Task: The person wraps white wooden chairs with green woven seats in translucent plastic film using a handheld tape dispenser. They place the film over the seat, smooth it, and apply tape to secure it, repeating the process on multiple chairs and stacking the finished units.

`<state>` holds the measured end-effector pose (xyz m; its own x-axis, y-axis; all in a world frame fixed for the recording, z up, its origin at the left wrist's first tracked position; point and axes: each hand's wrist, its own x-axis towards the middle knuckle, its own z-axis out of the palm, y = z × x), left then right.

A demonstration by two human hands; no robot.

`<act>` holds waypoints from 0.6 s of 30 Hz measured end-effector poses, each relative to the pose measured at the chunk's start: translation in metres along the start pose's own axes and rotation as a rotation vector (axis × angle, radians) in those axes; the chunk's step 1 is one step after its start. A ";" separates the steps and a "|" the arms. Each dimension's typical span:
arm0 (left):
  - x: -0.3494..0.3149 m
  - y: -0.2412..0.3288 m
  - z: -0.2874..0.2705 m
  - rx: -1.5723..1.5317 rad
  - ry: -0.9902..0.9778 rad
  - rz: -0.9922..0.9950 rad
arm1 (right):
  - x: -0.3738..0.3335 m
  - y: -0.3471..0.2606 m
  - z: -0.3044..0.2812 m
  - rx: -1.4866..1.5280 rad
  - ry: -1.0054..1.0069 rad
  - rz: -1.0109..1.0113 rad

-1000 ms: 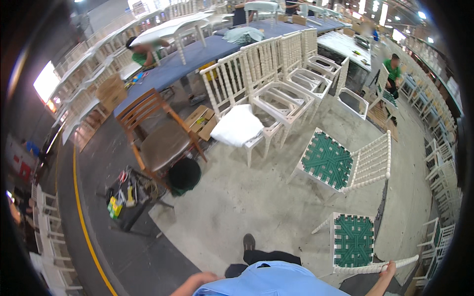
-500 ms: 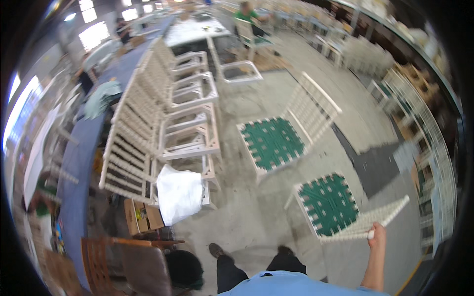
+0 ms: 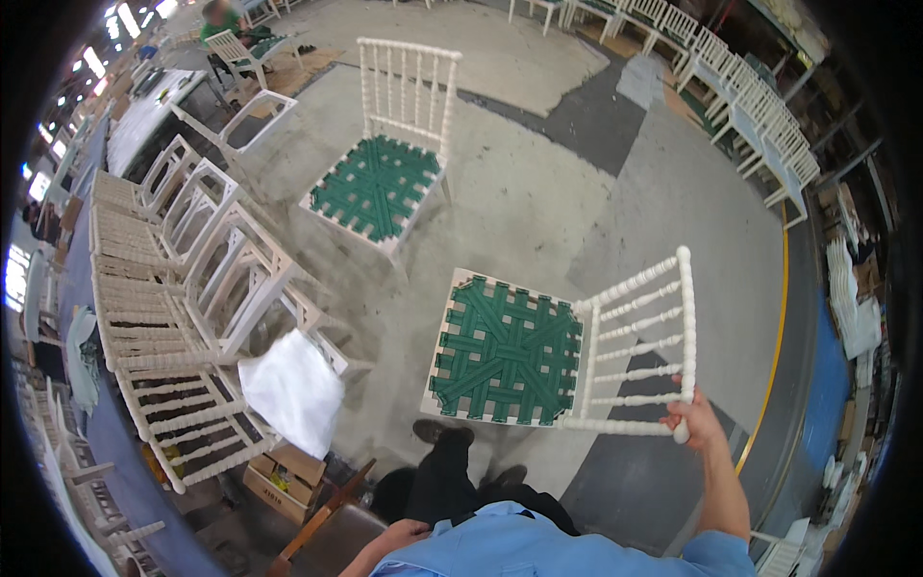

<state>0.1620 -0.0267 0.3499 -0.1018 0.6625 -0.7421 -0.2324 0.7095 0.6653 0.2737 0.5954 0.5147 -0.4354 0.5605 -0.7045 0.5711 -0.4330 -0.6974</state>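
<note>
My right hand (image 3: 694,419) is closed round the lower corner of a white chair's spindled backrest (image 3: 639,365), at the top rail's end. This chair has a seat of woven green webbing (image 3: 510,351), standing just in front of my feet. Close to my waist is my left hand (image 3: 406,533), beside my blue shirt; its fingers are too small and partly hidden to read. Farther off stands a second white chair (image 3: 409,91) with the same green webbed seat, and no hand touches it.
Along the left stands a row of white chair frames (image 3: 240,250), with a white cloth (image 3: 293,389) over the nearest. A cardboard box (image 3: 284,486) and a brown chair (image 3: 341,539) sit near my left. Several white chairs (image 3: 760,125) line the far right. A person in green (image 3: 219,24) sits far left.
My view has swung to the right, and the gripped chair now appears nearer and turned, its backrest toward the right. My left hand has come into view at my waist. My right hand still grips the backrest.
</note>
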 end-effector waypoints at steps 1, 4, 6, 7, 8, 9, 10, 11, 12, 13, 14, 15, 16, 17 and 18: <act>-0.006 -0.002 0.006 0.052 -0.029 -0.047 | 0.001 0.009 -0.012 -0.026 -0.038 0.019; -0.025 0.000 0.020 0.140 -0.097 -0.112 | 0.007 0.020 -0.057 -0.199 -0.144 0.060; -0.044 -0.002 0.026 0.116 -0.140 -0.182 | 0.017 0.024 -0.075 -0.280 -0.146 0.065; -0.048 -0.002 0.018 0.133 -0.201 -0.198 | 0.023 0.032 -0.090 -0.347 -0.073 -0.021; -0.047 0.005 0.005 0.117 -0.253 -0.234 | 0.030 0.044 -0.101 -0.410 0.006 -0.106; -0.035 0.013 -0.006 0.100 -0.305 -0.273 | 0.038 0.046 -0.109 -0.465 0.034 -0.113; -0.019 0.016 -0.019 0.084 -0.365 -0.316 | 0.041 0.045 -0.115 -0.521 0.065 -0.110; 0.004 0.011 -0.037 -0.036 -0.395 -0.247 | 0.048 0.057 -0.114 -0.719 0.321 -0.234; 0.036 0.006 -0.060 -0.154 -0.433 -0.185 | 0.050 0.070 -0.114 -0.824 0.485 -0.428; 0.083 0.000 -0.091 -0.219 -0.445 -0.131 | 0.048 0.083 -0.114 -0.946 0.640 -0.622; 0.125 0.006 -0.110 0.161 -0.256 -0.011 | 0.055 0.098 -0.083 -0.970 0.905 -0.831; 0.158 0.007 -0.131 0.543 -0.018 0.024 | 0.068 0.103 -0.024 -0.994 1.137 -1.055; 0.202 0.053 -0.155 0.696 0.119 -0.080 | 0.066 0.146 0.000 -0.796 1.155 -1.009; 0.252 0.066 -0.180 0.559 0.249 0.004 | 0.064 0.200 0.019 -0.570 1.190 -0.970; 0.295 0.053 -0.210 0.717 0.490 0.264 | 0.072 0.246 0.046 -0.309 1.206 -0.961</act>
<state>-0.0834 0.1559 0.1490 -0.5042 0.7648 -0.4010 0.4984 0.6369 0.5881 0.3504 0.4968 0.2864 -0.0018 0.8069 0.5907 0.5983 0.4741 -0.6459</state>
